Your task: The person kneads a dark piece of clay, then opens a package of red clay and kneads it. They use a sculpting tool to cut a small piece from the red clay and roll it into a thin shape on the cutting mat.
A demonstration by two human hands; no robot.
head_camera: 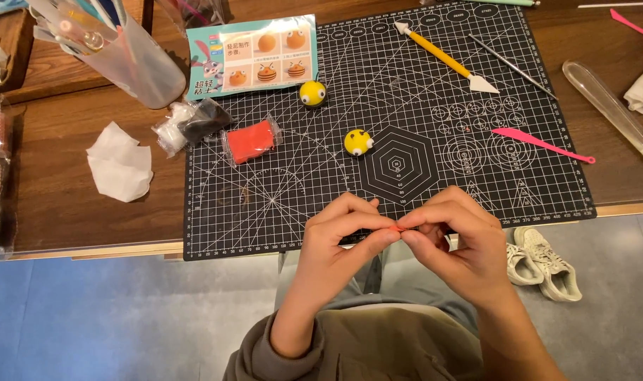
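A tiny orange clay bit [398,228] is pinched between the closed fingertips of the left hand [339,243] and right hand [457,243], beyond the worktop [60,204] edge; if squeezed loose, it could be dropped onto the floor [110,317].

black gridded mat [420,141], yellow balls [358,142], red clay [251,142]

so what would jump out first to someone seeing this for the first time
Probably the two hands, left hand and right hand, meeting at the near edge of the black cutting mat and pinching a tiny red bit of clay between the fingertips. Next come two yellow clay balls with eyes, one by the instruction card, the other mid-mat, and the wrapped red clay block on the mat's left.
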